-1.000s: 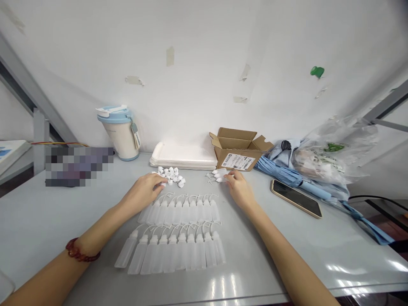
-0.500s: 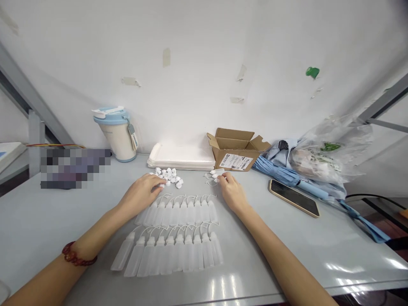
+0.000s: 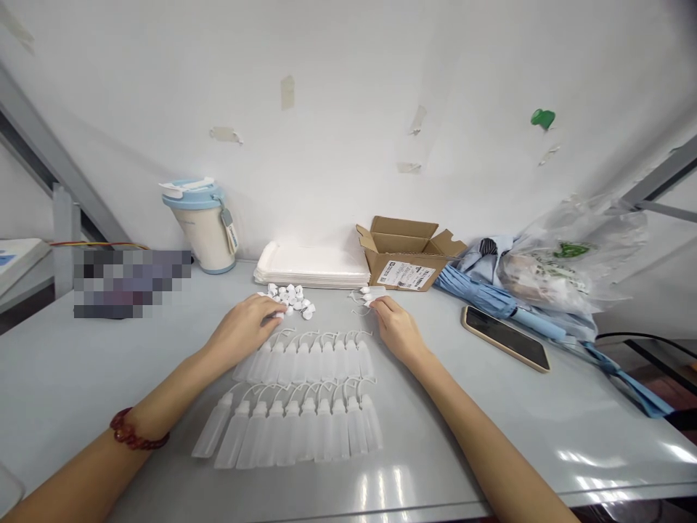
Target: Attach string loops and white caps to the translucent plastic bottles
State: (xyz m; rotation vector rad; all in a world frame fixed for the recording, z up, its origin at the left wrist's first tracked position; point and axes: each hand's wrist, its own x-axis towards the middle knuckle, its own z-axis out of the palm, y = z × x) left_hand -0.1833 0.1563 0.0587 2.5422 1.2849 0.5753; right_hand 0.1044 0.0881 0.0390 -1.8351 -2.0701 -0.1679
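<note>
My left hand [image 3: 245, 325] is at the left edge of a pile of small white caps [image 3: 298, 296], its fingers closed on a cap there, though the fingertips partly hide it. My right hand [image 3: 398, 327] pinches one of several small white-tipped plastic bottles [image 3: 375, 290] lying farther right, mostly covered by the fingers. Between my forearms lie two rows of translucent squeeze bottles, a back row [image 3: 314, 363] and a front row [image 3: 291, 436]. Each bottle shows a thin curved strap at its neck, pointing toward the wall.
Behind the hands lie a stack of white padded sheets [image 3: 316, 266] and an open cardboard box [image 3: 406, 274]. A tumbler [image 3: 204, 232] stands back left. On the right are a phone [image 3: 506, 339], a folded blue umbrella [image 3: 479, 294] and a plastic bag [image 3: 566, 269].
The view has shifted slightly. Both hands stay in nearly the same places, with only small finger movement at the caps and at the small bottles.
</note>
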